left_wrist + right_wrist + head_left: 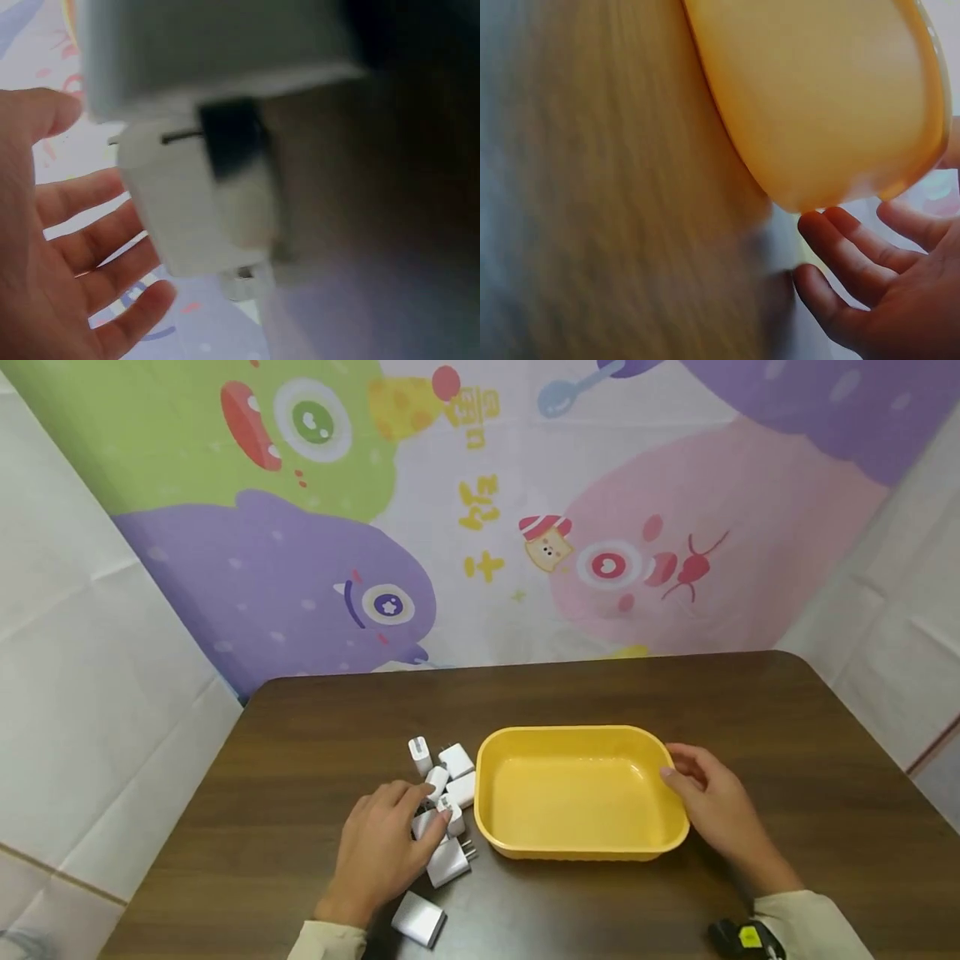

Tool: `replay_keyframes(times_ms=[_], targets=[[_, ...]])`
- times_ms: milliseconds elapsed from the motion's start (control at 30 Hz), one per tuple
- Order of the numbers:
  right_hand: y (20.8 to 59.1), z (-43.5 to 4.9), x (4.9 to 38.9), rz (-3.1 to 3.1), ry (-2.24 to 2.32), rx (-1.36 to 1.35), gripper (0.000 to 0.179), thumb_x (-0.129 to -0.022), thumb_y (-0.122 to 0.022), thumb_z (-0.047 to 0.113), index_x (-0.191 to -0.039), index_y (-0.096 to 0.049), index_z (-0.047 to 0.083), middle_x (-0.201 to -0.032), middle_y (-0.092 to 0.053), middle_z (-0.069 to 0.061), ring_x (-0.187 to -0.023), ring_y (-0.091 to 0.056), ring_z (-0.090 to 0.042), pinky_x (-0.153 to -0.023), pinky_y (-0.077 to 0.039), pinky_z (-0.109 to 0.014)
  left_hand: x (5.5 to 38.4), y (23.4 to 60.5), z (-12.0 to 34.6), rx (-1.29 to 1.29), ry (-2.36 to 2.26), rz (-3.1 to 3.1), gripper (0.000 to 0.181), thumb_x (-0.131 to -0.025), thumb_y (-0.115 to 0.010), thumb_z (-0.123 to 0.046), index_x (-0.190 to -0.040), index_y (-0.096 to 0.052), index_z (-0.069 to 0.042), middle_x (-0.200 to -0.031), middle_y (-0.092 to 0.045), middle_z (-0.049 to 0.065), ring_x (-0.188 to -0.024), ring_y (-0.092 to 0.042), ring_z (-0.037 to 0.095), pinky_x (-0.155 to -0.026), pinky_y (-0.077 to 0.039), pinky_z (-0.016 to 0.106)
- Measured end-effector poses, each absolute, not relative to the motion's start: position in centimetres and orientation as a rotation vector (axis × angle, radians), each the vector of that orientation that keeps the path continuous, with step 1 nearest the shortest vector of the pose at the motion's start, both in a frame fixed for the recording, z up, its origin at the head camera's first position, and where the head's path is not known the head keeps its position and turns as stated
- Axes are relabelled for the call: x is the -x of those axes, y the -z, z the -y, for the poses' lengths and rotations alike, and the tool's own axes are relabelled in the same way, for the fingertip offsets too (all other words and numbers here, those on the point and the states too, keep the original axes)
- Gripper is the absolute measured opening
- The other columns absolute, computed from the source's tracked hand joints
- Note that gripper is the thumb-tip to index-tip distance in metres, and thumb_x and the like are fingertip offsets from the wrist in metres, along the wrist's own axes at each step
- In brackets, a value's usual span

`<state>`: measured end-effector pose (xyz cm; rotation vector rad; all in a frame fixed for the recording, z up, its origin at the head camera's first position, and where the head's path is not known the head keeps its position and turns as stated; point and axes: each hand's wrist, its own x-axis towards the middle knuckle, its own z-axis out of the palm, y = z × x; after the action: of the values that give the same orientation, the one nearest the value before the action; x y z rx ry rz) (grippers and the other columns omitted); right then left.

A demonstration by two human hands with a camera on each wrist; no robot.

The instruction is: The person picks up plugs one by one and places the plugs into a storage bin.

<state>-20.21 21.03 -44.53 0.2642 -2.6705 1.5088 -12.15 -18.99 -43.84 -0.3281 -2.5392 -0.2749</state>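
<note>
Several white plug-in chargers point(447, 862) lie in a loose cluster left of a yellow plastic tray point(585, 852). My left hand point(382, 843) reaches over the cluster, thumb and index fingertip close to the middle chargers. In the left wrist view its fingers are spread beside a blurred white charger point(172, 202); no grip on it shows. My right hand point(716, 814) holds the tray's right end, thumb at the rim and fingers along the outer wall. The right wrist view shows those fingers point(855, 262) against the tray's end.
One charger point(418, 919) lies apart, nearer the table's front. A black item with a yellow-green face point(746, 937) is by the right sleeve. Behind the brown wooden table point(360, 710) hangs a cartoon-print cloth point(480, 593), with white sheeting point(97, 635) at the sides.
</note>
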Motion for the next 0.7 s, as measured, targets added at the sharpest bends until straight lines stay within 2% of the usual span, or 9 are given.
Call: replay_keyframes(times_ms=[233, 367, 700], targets=[[44.8, -19.9, 19.9, 2.676, -1.543, -0.161, 0.049, -0.102, -0.059, 0.027, -0.140, -0.050, -0.002, -0.126, -0.060, -0.023, -0.111, -0.060, -0.033, -0.078, -0.045, -0.011, 12.4, 42.5, 19.2, 0.332, 0.229, 2.631, 0.041, -0.082, -0.076, -0.044, -0.110, -0.074, -0.015, -0.098, -0.067, 0.002, -0.092, -0.064, 0.025, -0.076, -0.050, 0.043], [45.0, -20.2, 19.6, 2.705, -1.520, -0.160, 0.052, -0.102, -0.058, 0.031, -0.142, -0.048, 0.000, -0.127, -0.061, -0.021, -0.112, -0.062, -0.031, -0.078, -0.046, -0.012, 12.5, 42.8, 18.7, 0.345, 0.232, 2.639, 0.045, -0.080, -0.078, -0.044, -0.112, -0.073, -0.014, -0.095, -0.065, 0.003, -0.090, -0.062, 0.025, -0.074, -0.049, 0.043], [45.3, -21.2, 18.0, 2.692, -1.532, -0.294, 0.063, -0.101, -0.060, 0.020, -0.155, -0.032, 0.005, -0.141, -0.053, -0.024, -0.122, -0.058, -0.033, -0.081, -0.052, -0.020, 12.7, 43.6, 17.5, 0.422, 0.230, 2.630, 0.054, -0.079, -0.081, -0.044, -0.123, -0.070, -0.014, -0.096, -0.060, 0.003, -0.087, -0.056, 0.023, -0.068, -0.046, 0.039]])
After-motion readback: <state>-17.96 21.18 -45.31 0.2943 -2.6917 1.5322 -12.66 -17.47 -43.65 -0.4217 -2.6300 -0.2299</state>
